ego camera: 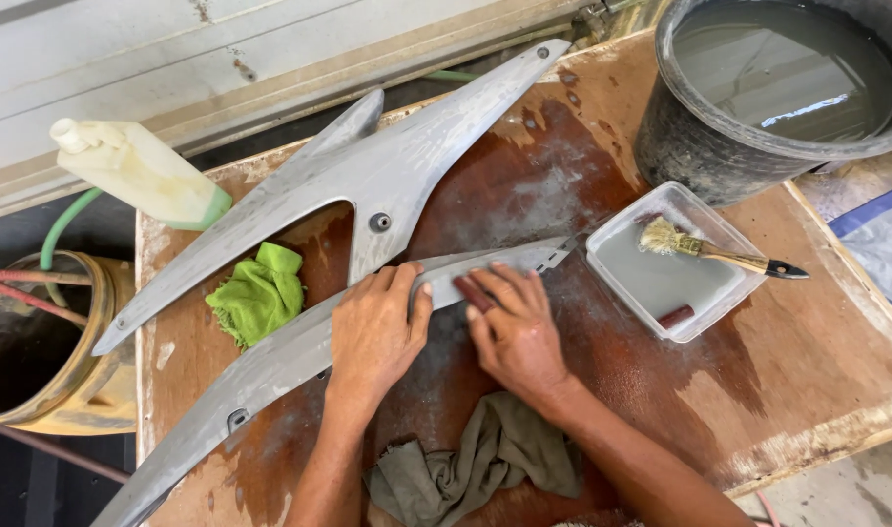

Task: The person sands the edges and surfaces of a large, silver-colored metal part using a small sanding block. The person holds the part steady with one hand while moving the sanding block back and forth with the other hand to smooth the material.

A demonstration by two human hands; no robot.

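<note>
Wet board (661, 390); water bucket (719, 146) at one o'clock. Grey trim panel (270, 366) lies dead centre. My left hand (375, 327) presses it flat, palm open; my right hand (516, 332) pinches a reddish sanding pad (473, 293) on it. Slick surface: panel may skid, pad may gouge the thin edge.

Bare wet board (778, 381) open at right; tray (623, 283), bucket (700, 156), green cloth (260, 293) crowd hands' far side.

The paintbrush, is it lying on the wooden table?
No, the paintbrush rests across the clear plastic tray, bristles inside it.
</note>
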